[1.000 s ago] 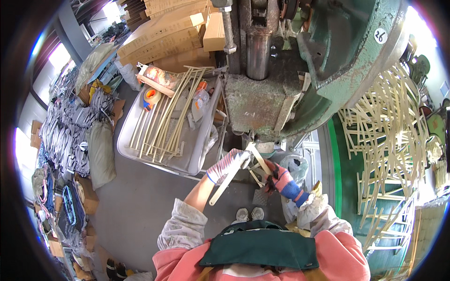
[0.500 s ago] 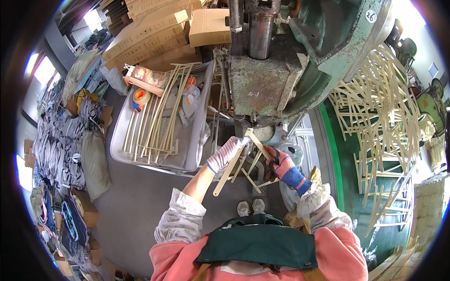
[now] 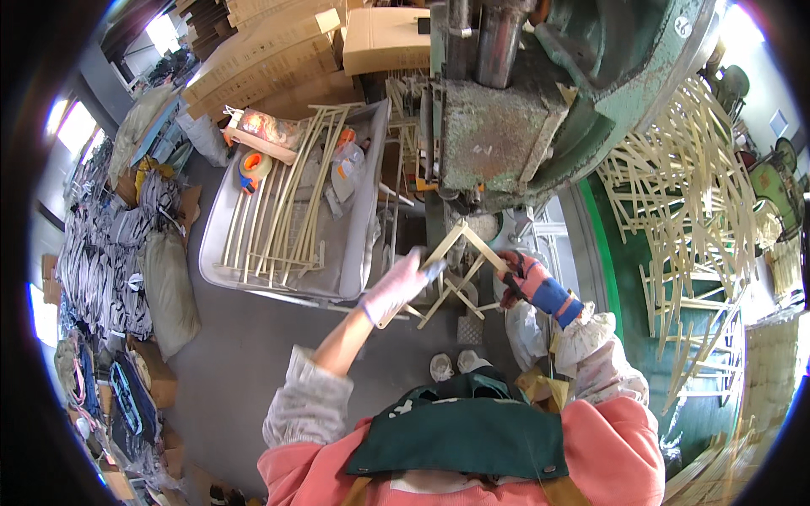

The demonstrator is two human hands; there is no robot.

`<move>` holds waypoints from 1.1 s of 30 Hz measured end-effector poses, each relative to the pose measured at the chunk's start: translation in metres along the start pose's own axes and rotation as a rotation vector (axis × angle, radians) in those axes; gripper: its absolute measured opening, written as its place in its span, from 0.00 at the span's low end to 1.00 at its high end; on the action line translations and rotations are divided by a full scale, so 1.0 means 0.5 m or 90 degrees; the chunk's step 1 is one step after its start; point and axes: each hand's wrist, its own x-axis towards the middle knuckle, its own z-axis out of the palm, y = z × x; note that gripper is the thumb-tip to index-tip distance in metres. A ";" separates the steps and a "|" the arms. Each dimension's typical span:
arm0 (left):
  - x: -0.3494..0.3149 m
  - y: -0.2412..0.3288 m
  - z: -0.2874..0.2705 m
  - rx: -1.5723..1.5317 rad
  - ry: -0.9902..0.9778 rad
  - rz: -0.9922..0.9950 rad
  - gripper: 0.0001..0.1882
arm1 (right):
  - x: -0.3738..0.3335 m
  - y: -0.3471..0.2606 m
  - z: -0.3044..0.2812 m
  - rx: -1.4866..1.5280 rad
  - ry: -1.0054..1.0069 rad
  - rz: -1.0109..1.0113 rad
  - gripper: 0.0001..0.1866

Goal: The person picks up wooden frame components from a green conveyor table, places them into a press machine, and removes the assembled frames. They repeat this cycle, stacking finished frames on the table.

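Note:
A folding frame of cream slats [image 3: 487, 247] hangs below the green press, its pivoted corner pointing up at the press head. My right hand [image 3: 530, 282], in a dark red and blue glove, is closed around the right slat. My left hand [image 3: 400, 285], in a pale striped glove, lies along the left slat; motion smears its fingers, so its grip is unclear. Several thinner crossed slats spread below between the hands. The press head [image 3: 485, 143] is a worn green metal block just above the corner.
A grey tub [image 3: 337, 287] at left holds several long slats, an orange tape roll [image 3: 255, 167] and plastic bags. Cardboard boxes [image 3: 384, 42] stack behind it. Many slat frames [image 3: 675, 169] pile at right beyond a green floor strip. A white plastic bag [image 3: 525, 329] hangs beside my right hand.
The two upper slats have opened wider apart. My left hand has moved down and left from near the pivoted corner; my right hand has shifted slightly right with its slat.

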 end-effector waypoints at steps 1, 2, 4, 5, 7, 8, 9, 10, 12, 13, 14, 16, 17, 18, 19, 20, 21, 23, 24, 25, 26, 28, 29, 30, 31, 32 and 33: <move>-0.029 -0.008 0.000 -0.256 -0.039 -0.009 0.18 | 0.001 0.003 -0.003 -0.061 0.040 0.013 0.11; -0.057 -0.018 0.002 -0.498 -0.090 -0.131 0.14 | 0.003 0.004 -0.006 -0.020 0.020 0.057 0.08; -0.076 -0.035 -0.001 -0.550 -0.033 -0.131 0.11 | 0.007 0.004 -0.009 -0.066 0.014 0.061 0.08; -0.076 -0.042 -0.006 -0.572 -0.040 -0.083 0.09 | 0.008 0.002 -0.011 -0.099 0.026 0.036 0.09; -0.066 -0.051 -0.015 -0.536 -0.042 -0.098 0.09 | 0.011 -0.002 -0.013 -0.137 0.042 0.034 0.10; -0.060 -0.053 -0.022 -0.574 -0.065 -0.111 0.09 | 0.011 -0.004 -0.012 -0.135 0.048 0.036 0.10; -0.053 -0.050 -0.026 -0.483 -0.040 -0.135 0.09 | 0.011 -0.006 -0.012 -0.130 0.053 0.045 0.10; -0.053 -0.048 -0.032 -0.494 -0.065 -0.161 0.09 | 0.009 -0.008 -0.011 -0.110 0.049 0.080 0.10; -0.055 -0.036 -0.037 -0.485 -0.072 -0.156 0.09 | 0.007 -0.012 -0.011 -0.126 0.066 0.063 0.09; -0.058 -0.029 -0.041 -0.464 -0.064 -0.160 0.10 | 0.007 -0.013 -0.011 -0.139 0.062 0.054 0.09; -0.063 -0.023 -0.043 -0.453 -0.051 -0.152 0.08 | 0.006 -0.014 -0.011 -0.133 0.056 0.048 0.09; -0.067 -0.015 -0.044 -0.477 -0.062 -0.144 0.08 | 0.008 -0.013 -0.012 -0.132 0.061 0.062 0.10; -0.069 -0.013 -0.044 -0.476 -0.061 -0.151 0.07 | 0.009 -0.012 -0.012 -0.139 0.064 0.056 0.10; -0.068 -0.012 -0.043 -0.488 -0.059 -0.153 0.07 | 0.010 -0.010 -0.013 -0.130 0.052 0.060 0.10; -0.066 -0.014 -0.042 -0.518 -0.068 -0.154 0.07 | 0.011 -0.008 -0.012 -0.149 0.055 0.061 0.09; -0.063 -0.016 -0.042 -0.498 -0.061 -0.157 0.07 | 0.012 -0.007 -0.012 -0.158 0.063 0.035 0.09; -0.061 -0.018 -0.042 -0.494 -0.066 -0.160 0.07 | 0.012 -0.006 -0.011 -0.156 0.065 0.034 0.09; -0.057 -0.022 -0.046 -0.522 -0.092 -0.155 0.07 | 0.010 -0.007 -0.010 -0.157 0.066 0.028 0.09; -0.057 -0.023 -0.053 -0.555 -0.115 -0.148 0.07 | 0.010 -0.011 -0.010 -0.161 0.067 0.025 0.08; -0.057 -0.022 -0.057 -0.591 -0.144 -0.164 0.07 | 0.006 -0.015 -0.011 -0.152 0.055 0.039 0.08; -0.056 -0.019 -0.062 -0.567 -0.133 -0.138 0.07 | 0.005 -0.020 -0.012 -0.162 0.068 0.029 0.08; -0.060 -0.011 -0.078 -0.543 -0.140 -0.128 0.07 | -0.002 -0.034 -0.016 -0.133 0.049 0.037 0.08; -0.061 -0.005 -0.085 -0.489 -0.129 -0.111 0.07 | -0.006 -0.040 -0.015 -0.150 0.052 0.033 0.09; -0.060 0.002 -0.089 -0.461 -0.126 -0.122 0.08 | -0.011 -0.046 -0.014 -0.128 0.037 0.040 0.10; -0.060 0.010 -0.090 -0.394 -0.118 -0.093 0.10 | -0.013 -0.052 -0.011 -0.096 0.026 0.053 0.11; -0.059 0.016 -0.091 -0.325 -0.093 -0.094 0.13 | -0.018 -0.057 -0.007 -0.058 0.015 0.071 0.11; -0.059 0.023 -0.082 -0.180 -0.005 0.064 0.17 | -0.023 -0.058 0.001 -0.098 0.019 0.037 0.12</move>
